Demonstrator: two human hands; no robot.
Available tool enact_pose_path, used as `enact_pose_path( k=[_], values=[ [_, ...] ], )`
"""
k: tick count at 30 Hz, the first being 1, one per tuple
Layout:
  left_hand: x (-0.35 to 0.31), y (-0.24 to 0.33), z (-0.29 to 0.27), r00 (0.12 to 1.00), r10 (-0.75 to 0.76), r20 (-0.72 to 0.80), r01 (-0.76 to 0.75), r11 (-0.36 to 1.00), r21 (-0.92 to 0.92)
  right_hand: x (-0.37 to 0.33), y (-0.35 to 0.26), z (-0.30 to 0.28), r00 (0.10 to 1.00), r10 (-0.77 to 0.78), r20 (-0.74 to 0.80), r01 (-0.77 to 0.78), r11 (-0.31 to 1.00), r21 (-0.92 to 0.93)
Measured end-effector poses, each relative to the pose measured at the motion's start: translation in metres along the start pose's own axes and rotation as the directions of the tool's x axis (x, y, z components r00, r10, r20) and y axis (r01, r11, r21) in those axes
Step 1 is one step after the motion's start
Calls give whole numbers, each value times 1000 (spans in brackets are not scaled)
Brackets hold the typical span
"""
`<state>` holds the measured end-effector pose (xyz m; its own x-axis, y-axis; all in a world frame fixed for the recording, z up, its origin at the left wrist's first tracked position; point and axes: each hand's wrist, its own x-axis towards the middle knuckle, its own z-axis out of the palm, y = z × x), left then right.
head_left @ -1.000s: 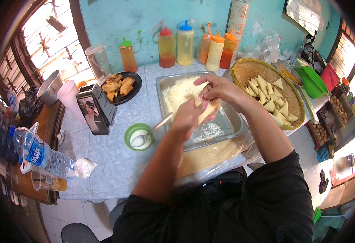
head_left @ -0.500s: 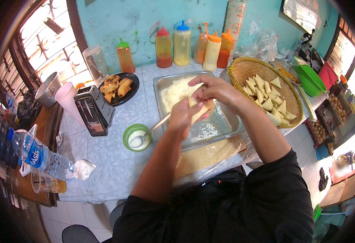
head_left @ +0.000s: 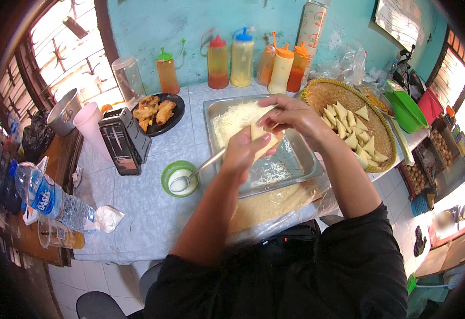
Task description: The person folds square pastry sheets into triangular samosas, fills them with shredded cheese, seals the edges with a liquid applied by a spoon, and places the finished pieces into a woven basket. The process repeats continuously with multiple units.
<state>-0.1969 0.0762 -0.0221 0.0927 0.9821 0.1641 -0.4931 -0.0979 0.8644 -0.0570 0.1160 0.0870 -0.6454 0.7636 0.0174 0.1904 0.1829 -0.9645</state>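
Note:
My left hand (head_left: 241,150) is closed around a pale pastry wrapper (head_left: 262,140), which is folded over above a metal tray. The bent fingers of my right hand (head_left: 297,118) pinch the wrapper's upper edge. Beneath my hands, the metal tray (head_left: 311,169) holds a heap of pale shredded filling (head_left: 235,118), with loose shreds at its near side. To the left of the tray stands a green bowl (head_left: 165,185) with white liquid, and a spoon (head_left: 211,158) leans in it. On the right, a round woven basket (head_left: 317,91) carries several folded triangular pastries (head_left: 353,127).
Sauce bottles (head_left: 241,59) line the blue wall. Fried food lies on a black plate (head_left: 173,118), near a black box-shaped holder (head_left: 125,142) and a pink cup (head_left: 91,127). A plastic-covered stack of wrappers (head_left: 275,204) lies at the table's front edge.
Both hands stay over the tray with the wrapper between them. My right fingers have shifted slightly along its upper edge. The whole view has tilted a little.

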Motion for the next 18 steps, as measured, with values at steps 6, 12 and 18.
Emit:
enact_pose_path(
  k=[6,12,18],
  values=[
    [-2,-3,-1,997,61,-40,-62,998,-33,-9,20,-4,987,-161,-11,159,981,-108],
    [-4,-4,11,997,8,-72,-9,1000,-23,-14,26,2,998,-46,-44,46,999,-6],
    [-3,-1,6,999,-38,-37,37,998,-42,-11,22,18,999,-16,-49,13,997,-71]
  ],
)
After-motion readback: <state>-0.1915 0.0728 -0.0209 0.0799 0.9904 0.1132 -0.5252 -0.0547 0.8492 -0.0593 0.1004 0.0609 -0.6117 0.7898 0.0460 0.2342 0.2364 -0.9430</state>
